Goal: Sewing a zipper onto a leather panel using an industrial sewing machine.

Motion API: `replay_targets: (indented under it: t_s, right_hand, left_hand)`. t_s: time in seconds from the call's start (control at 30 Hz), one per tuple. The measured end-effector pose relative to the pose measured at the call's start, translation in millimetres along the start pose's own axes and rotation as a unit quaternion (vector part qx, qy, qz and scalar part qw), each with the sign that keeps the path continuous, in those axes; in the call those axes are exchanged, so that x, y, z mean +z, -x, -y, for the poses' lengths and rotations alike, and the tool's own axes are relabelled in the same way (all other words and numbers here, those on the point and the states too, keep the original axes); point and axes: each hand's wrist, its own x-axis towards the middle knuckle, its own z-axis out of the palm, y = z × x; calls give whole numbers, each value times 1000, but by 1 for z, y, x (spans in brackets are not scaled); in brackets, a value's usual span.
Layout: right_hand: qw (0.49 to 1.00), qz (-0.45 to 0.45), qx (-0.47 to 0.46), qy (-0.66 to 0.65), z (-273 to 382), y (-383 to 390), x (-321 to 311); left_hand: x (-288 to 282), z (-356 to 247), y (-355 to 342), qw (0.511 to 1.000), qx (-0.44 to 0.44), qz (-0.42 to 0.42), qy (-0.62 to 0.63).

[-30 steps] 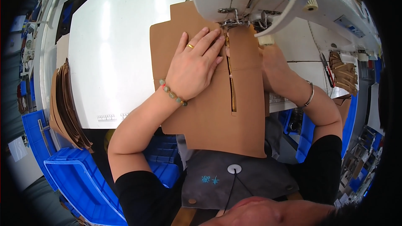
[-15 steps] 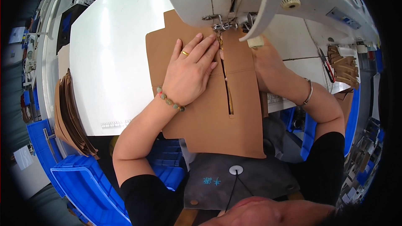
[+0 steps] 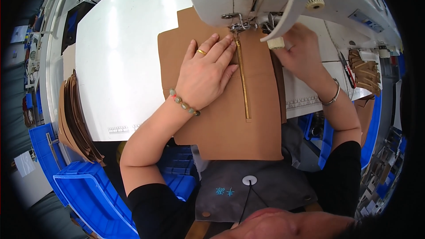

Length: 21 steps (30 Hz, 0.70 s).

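My left hand point(image 3: 206, 71) lies flat, fingers stretched, on a brown leather-like panel point(image 3: 221, 128) with notched corners. Just right of its fingertips, a gold-toothed zipper point(image 3: 244, 84) fills a long narrow slot in the panel. The zipper's far end lies by the presser foot point(image 3: 240, 27) of a white sewing machine point(image 3: 217, 0). My right hand point(image 3: 303, 53) is raised beside the machine head, right of the panel. Its thumb is by a small cream-coloured block point(image 3: 276, 43); the other fingers are bent and partly hidden behind the curved white guard point(image 3: 290, 9).
Scissors with red-and-black handles point(image 3: 347, 71) lie at the right beside a bundle of brown strips point(image 3: 365, 71). Stacked brown panels point(image 3: 75, 119) hang at the table's left edge. Blue bins point(image 3: 93, 194) stand below left. A printed ruler point(image 3: 305, 102) runs along the table's front edge.
My right hand has moved from the panel's right edge up beside the machine head. The zipper teeth now fill the slot, which showed a dark gap before. The panel has shifted slightly right.
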Motion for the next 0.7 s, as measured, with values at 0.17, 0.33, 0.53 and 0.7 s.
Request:
replay_targets:
  t_s: [0.17, 0.33, 0.53, 0.7]
  right_hand:
    - [996, -38, -83, -12, 5, 2, 11]
    - [990, 48, -134, 7, 13, 7, 26]
    - [989, 52, -137, 29, 6, 9, 27]
    - [989, 61, -135, 8, 3, 10, 29]
  left_hand:
    - [0, 1, -1, 1000, 3, 5, 0]
    - [-1, 1, -2, 1000, 5, 4, -4]
    - [2, -3, -2, 1000, 3, -5, -22]
    - [3, -6, -3, 999, -5, -13, -35]
